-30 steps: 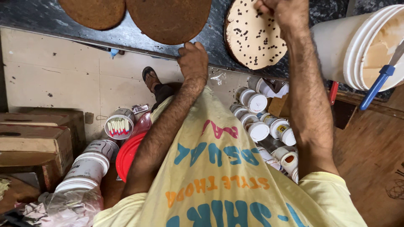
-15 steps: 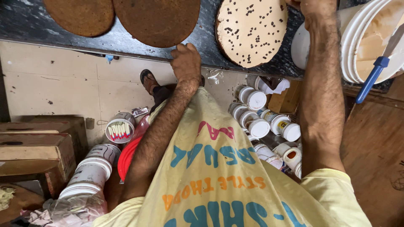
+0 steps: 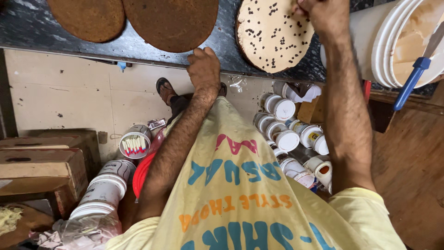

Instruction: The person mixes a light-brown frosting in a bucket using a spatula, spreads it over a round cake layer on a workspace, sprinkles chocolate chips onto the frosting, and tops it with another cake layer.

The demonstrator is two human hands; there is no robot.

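Pinched-shut right hand [image 3: 323,16] hovered on the chip-dotted cake round [image 3: 273,34] on the dark counter [image 3: 27,28]; what it held was hidden.
Left hand [image 3: 203,69] gripped the counter edge. Cake looked soft and crumbly, so I'd support it from underneath.

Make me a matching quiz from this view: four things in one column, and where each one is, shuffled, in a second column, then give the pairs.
Things:
1. left hand
2. right hand
3. blue-handled tool
4. white-lidded jars

Places:
A. in the white bucket at the right
B. on the floor under the counter
C. on the front edge of the dark counter
D. over the cake with dark chips

Pairs: 1-C, 2-D, 3-A, 4-B
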